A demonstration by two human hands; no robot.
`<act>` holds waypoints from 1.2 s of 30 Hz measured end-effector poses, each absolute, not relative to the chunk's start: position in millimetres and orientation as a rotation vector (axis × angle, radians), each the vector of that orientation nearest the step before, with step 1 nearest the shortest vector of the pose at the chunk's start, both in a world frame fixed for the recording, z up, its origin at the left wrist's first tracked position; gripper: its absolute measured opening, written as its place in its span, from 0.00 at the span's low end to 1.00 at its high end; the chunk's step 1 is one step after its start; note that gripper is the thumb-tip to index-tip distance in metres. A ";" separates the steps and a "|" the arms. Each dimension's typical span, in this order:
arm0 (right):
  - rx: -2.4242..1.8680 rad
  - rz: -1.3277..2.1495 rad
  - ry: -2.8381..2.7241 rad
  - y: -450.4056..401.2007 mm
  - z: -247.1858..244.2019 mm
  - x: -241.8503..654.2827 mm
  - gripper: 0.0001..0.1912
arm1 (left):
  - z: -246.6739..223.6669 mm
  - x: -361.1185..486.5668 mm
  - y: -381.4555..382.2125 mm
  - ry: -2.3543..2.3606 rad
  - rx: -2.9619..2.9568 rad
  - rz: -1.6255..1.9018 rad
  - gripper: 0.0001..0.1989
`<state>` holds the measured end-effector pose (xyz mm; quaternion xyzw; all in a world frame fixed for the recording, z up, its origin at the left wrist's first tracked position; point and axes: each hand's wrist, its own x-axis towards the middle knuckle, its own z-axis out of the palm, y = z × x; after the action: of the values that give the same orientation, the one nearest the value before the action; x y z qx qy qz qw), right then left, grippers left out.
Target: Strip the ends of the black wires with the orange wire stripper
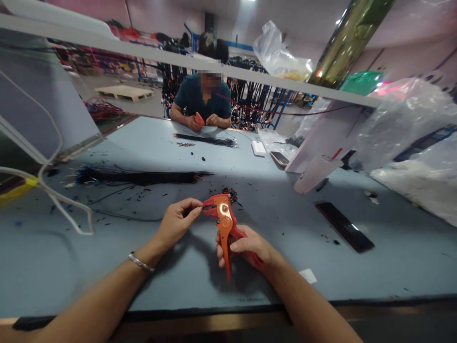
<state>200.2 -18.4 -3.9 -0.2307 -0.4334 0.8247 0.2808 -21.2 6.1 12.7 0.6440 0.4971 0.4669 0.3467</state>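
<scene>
My right hand is wrapped round the handles of an orange and red wire stripper, its jaws pointing left. At those jaws my left hand pinches the end of a thin dark wire, which trails left across the table. The wire's tip is hidden between fingers and jaws. Behind my left hand lies a long bundle of black wires, with blue and pale ends at the left and coppery ends at the right. A small heap of wire scraps sits just behind the stripper.
A black phone lies on the blue-grey table at the right, near a pale cup-like holder. White cables hang at the left. Across the table, a person holds a red tool behind another wire bundle.
</scene>
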 end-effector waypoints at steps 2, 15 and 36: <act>-0.610 2.210 -1.170 -18.9 -3.1 200.5 0.19 | 13.1 -20.9 6.0 1.275 1.669 1.229 0.12; -0.616 2.158 -1.246 -20.8 4.3 201.2 0.18 | 15.2 -18.4 5.3 1.284 1.681 1.237 0.11; -0.580 2.164 -1.237 -21.3 5.6 202.8 0.16 | 12.8 -19.9 2.4 1.289 1.769 1.219 0.12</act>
<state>202.8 -21.3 5.6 -0.2173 -0.4629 0.8099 0.2873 -19.9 2.4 12.8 0.6707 0.4887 0.4620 0.3128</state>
